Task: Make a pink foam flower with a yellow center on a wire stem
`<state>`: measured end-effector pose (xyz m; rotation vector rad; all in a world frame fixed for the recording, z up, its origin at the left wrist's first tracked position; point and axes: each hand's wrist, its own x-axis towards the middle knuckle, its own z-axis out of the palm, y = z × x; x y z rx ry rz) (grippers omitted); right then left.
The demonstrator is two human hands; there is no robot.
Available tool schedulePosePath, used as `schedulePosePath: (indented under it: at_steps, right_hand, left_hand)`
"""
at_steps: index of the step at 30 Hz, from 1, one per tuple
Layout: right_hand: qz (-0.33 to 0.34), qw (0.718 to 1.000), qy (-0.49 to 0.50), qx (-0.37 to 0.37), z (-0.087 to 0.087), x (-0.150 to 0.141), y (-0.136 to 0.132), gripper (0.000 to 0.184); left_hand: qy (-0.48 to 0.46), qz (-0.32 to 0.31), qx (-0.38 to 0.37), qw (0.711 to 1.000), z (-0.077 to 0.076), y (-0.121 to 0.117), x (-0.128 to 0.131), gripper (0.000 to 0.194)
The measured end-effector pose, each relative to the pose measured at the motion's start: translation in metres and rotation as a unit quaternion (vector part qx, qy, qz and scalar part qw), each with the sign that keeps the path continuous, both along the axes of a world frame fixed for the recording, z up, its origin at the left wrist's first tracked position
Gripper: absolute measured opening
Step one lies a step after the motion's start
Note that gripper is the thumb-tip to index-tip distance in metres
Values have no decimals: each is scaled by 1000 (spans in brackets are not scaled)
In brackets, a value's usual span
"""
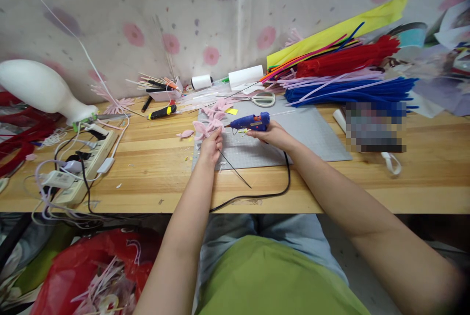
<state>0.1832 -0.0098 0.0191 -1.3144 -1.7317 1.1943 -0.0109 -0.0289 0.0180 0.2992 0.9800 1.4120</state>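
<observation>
My left hand (212, 147) is closed on a pink fuzzy flower (208, 128) with a thin dark stem (235, 169) slanting down to the right. In my right hand (273, 134) is a blue hot glue gun (251, 122), its nozzle pointing left, right at the flower's petals. A clear glue stick (282, 113) seems to stick out of its back end. More pink petals (222, 105) lie just behind the flower, and a loose pink petal piece (185, 134) rests to its left. Both hands are above the grey cutting mat (312, 141).
Scissors (265, 99) and a yellow-black utility knife (162, 111) lie behind the hands. Red (347, 58) and blue pipe cleaners (348, 92) are piled at back right. At left stand a crowded power strip (88, 168) and a white foam head form (40, 87). The gun's black cord (253, 196) runs along the front edge.
</observation>
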Motion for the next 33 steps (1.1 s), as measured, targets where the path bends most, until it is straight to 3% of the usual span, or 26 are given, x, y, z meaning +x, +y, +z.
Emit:
schedulePosePath:
  at_steps: [7, 11, 19, 25, 33]
  right_hand:
    - [-26, 999, -1, 35, -3, -8, 6, 44]
    - [-17, 999, 41, 14, -2, -6, 2, 42]
    - [-44, 991, 127, -3, -7, -3, 21, 42]
    - [-46, 991, 119, 30, -16, -2, 40, 41]
    - [-49, 993, 87, 55, -24, -9, 28, 46]
  left_hand:
    - [3, 1, -1, 1000, -1, 0, 1, 22]
    - [-3, -9, -6, 1000, -1, 4, -2, 22]
    - [11, -61, -9, 998, 11, 35, -8, 23]
    - [38, -62, 32, 997, -3, 41, -5, 27]
    - [58, -10, 68, 996, -10, 35, 0, 28]
